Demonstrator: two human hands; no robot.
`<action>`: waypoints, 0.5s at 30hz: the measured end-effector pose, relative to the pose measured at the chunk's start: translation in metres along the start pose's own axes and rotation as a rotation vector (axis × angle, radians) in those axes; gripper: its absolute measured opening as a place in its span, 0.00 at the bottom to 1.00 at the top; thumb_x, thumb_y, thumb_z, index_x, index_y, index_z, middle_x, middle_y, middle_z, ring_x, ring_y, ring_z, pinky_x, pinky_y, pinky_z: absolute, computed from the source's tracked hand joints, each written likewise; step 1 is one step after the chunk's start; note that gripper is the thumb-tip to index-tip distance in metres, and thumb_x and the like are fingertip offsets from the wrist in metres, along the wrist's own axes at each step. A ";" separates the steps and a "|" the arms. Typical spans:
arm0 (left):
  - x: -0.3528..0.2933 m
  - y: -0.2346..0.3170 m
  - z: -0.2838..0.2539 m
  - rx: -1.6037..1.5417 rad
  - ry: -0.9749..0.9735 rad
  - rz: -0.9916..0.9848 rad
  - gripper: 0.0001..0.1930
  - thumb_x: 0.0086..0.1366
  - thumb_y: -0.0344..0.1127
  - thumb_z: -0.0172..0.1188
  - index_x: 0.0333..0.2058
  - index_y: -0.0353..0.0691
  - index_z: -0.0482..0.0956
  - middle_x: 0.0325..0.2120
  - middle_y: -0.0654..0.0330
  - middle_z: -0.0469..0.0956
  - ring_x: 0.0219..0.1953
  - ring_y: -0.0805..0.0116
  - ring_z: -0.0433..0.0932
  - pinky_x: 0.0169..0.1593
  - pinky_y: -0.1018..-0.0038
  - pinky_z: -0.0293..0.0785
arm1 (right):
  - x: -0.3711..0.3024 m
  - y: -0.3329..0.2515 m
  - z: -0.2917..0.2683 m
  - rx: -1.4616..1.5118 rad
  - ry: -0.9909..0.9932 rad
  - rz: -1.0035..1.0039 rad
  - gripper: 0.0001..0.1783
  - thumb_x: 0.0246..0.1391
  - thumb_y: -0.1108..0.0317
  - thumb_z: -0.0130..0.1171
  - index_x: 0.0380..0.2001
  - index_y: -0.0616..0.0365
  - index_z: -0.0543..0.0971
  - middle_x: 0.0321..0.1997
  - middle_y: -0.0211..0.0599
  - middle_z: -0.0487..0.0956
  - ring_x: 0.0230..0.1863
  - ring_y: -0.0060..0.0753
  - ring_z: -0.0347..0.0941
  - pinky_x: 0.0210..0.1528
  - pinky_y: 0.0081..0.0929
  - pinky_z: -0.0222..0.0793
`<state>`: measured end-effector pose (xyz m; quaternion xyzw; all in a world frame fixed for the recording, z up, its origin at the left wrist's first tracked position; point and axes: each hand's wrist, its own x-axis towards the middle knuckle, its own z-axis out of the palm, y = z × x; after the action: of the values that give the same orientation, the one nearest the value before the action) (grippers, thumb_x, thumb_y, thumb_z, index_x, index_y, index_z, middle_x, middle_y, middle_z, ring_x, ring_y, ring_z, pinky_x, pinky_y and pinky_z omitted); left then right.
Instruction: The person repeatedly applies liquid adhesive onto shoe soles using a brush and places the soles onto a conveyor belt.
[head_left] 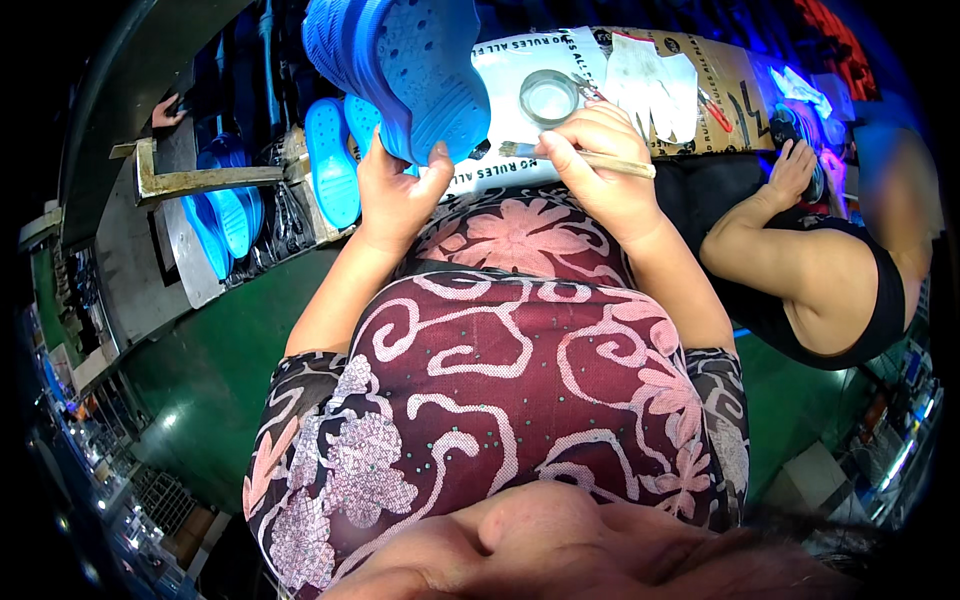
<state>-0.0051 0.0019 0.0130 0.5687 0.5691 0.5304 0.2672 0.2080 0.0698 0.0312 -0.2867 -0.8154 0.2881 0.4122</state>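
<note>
A blue clog (435, 90), its upper dotted with holes, is tilted up at the top of the head view. My left hand (395, 195) pinches its near end between thumb and fingers. In my right hand (605, 160) is a flat brush (636, 167) with a pale wooden handle; its bristles point left toward the clog, apart from it. Just beyond that hand stands a round, clear dish (549, 97) on a white printed sheet (500, 70). Left of my left hand lies a lighter blue shoe piece (332, 165), with another partly hidden behind the clog.
White gloves (650, 85) and a red-handled tool (716, 112) lie on brown printed cardboard (690, 55). A co-worker (830, 250) sits at right, one arm reaching to the bench. More blue shoes (232, 205) sit at left near a wooden bar (210, 180). Another person's hand (168, 112) shows far left.
</note>
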 end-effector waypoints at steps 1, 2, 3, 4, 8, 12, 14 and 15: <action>0.000 -0.002 0.000 -0.021 0.034 0.011 0.18 0.50 0.23 0.55 0.43 0.31 0.66 0.30 0.58 0.75 0.31 0.77 0.74 0.33 0.81 0.70 | -0.001 0.001 -0.002 -0.014 0.004 0.005 0.09 0.47 0.69 0.55 0.17 0.59 0.76 0.17 0.32 0.72 0.23 0.31 0.66 0.34 0.26 0.59; 0.000 0.000 0.001 -0.021 0.036 0.010 0.18 0.50 0.23 0.55 0.43 0.31 0.66 0.30 0.58 0.75 0.31 0.77 0.74 0.33 0.81 0.70 | -0.003 0.001 -0.003 -0.014 0.003 0.004 0.09 0.47 0.69 0.55 0.17 0.59 0.76 0.17 0.32 0.72 0.23 0.31 0.66 0.34 0.26 0.59; 0.002 0.003 0.002 -0.055 0.039 -0.005 0.19 0.51 0.23 0.55 0.44 0.31 0.65 0.32 0.58 0.75 0.31 0.76 0.74 0.33 0.80 0.71 | -0.006 0.002 -0.004 0.006 0.013 0.051 0.09 0.48 0.69 0.54 0.18 0.60 0.76 0.17 0.33 0.73 0.23 0.30 0.66 0.33 0.26 0.59; 0.003 0.005 0.002 -0.087 0.043 -0.019 0.20 0.52 0.23 0.54 0.45 0.31 0.64 0.33 0.57 0.74 0.32 0.76 0.74 0.33 0.80 0.71 | -0.008 0.002 -0.004 0.026 0.023 0.097 0.09 0.49 0.69 0.54 0.18 0.61 0.76 0.18 0.33 0.73 0.24 0.29 0.66 0.33 0.25 0.60; 0.004 0.010 -0.002 -0.215 0.040 -0.206 0.19 0.53 0.24 0.51 0.45 0.31 0.61 0.33 0.56 0.72 0.29 0.71 0.75 0.31 0.77 0.75 | -0.019 0.005 -0.006 0.094 0.062 0.231 0.11 0.52 0.69 0.52 0.21 0.64 0.76 0.22 0.35 0.74 0.27 0.25 0.67 0.33 0.21 0.62; 0.011 0.016 -0.007 -0.221 0.039 -0.328 0.15 0.54 0.26 0.49 0.41 0.29 0.62 0.28 0.54 0.73 0.20 0.72 0.74 0.22 0.80 0.73 | -0.028 0.005 -0.005 0.370 0.187 0.486 0.15 0.54 0.63 0.51 0.23 0.63 0.77 0.22 0.32 0.75 0.26 0.19 0.68 0.31 0.16 0.63; 0.017 0.004 -0.014 -0.328 -0.014 -0.432 0.15 0.55 0.27 0.48 0.42 0.30 0.63 0.28 0.54 0.73 0.19 0.71 0.74 0.22 0.81 0.72 | -0.030 0.007 -0.005 0.405 0.206 0.517 0.15 0.55 0.63 0.51 0.23 0.63 0.77 0.22 0.32 0.75 0.26 0.19 0.68 0.31 0.16 0.63; 0.017 -0.001 -0.017 -0.437 -0.077 -0.539 0.14 0.56 0.29 0.48 0.42 0.31 0.63 0.28 0.54 0.74 0.18 0.70 0.73 0.21 0.82 0.71 | -0.030 0.007 -0.005 0.436 0.232 0.556 0.15 0.55 0.63 0.51 0.23 0.64 0.77 0.23 0.31 0.76 0.25 0.19 0.68 0.32 0.16 0.63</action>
<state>-0.0241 0.0128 0.0222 0.3469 0.5612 0.5283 0.5344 0.2291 0.0543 0.0139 -0.4334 -0.5734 0.5217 0.4595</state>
